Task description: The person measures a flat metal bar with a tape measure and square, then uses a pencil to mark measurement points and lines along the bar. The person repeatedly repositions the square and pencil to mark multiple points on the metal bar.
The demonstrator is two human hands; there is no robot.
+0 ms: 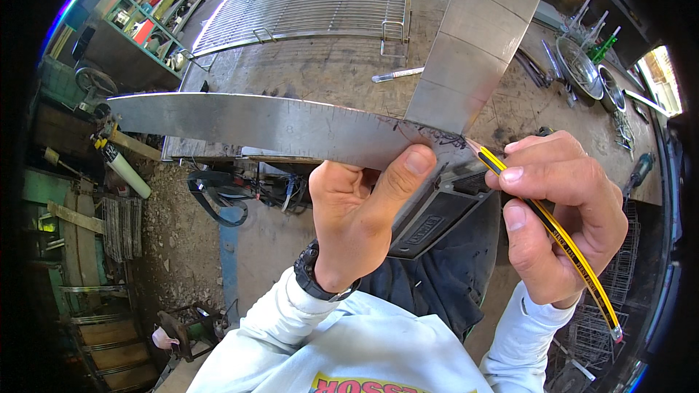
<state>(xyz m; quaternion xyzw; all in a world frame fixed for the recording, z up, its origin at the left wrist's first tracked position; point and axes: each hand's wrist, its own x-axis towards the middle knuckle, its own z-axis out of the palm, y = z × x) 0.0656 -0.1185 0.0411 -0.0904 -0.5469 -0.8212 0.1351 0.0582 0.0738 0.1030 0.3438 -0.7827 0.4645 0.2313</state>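
Note:
My left hand [357, 218] is closed on a wide steel ruler [247, 120], thumb on top and fingers curled underneath. The ruler lies crosswise, its right end scribbled with dark marks and overlapping the near end of a long metal strip [484, 22]. That strip runs away from me over the bench and carries several thin cross lines. A yellow and black pencil [568, 244] is pinched in my right hand [564, 207]. Its point is at the strip's near right corner, by the ruler's edge. Just below both hands sits a black block-shaped tool, perhaps a vise [426, 225].
A wire grate [313, 0] lies at the far side of the wooden bench [306, 69]. On the bench are a pen-like marker [397, 74], metal bowls [579, 65] and a screwdriver [642, 171] at right. A green shelf [149, 18] stands far left.

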